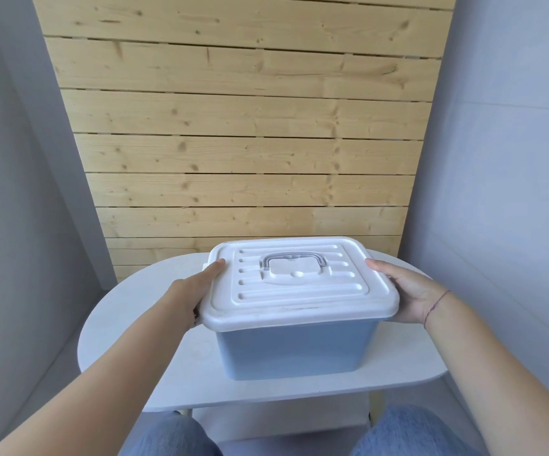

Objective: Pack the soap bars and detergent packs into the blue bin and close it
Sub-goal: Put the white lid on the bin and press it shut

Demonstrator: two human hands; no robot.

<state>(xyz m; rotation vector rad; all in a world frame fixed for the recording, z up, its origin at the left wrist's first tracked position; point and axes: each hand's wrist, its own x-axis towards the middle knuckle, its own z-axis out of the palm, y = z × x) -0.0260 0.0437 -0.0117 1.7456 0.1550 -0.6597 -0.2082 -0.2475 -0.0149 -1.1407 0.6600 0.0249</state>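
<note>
Left hand [197, 291] and right hand [411, 297] are gripping opposite edges of the storage box lid [299, 291], likely to pull it off.

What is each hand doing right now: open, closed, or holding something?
Left hand: grips the lid at its left edge, thumb on top, fingers hidden under the rim.
Right hand: grips the lid's right edge the same way.
</note>
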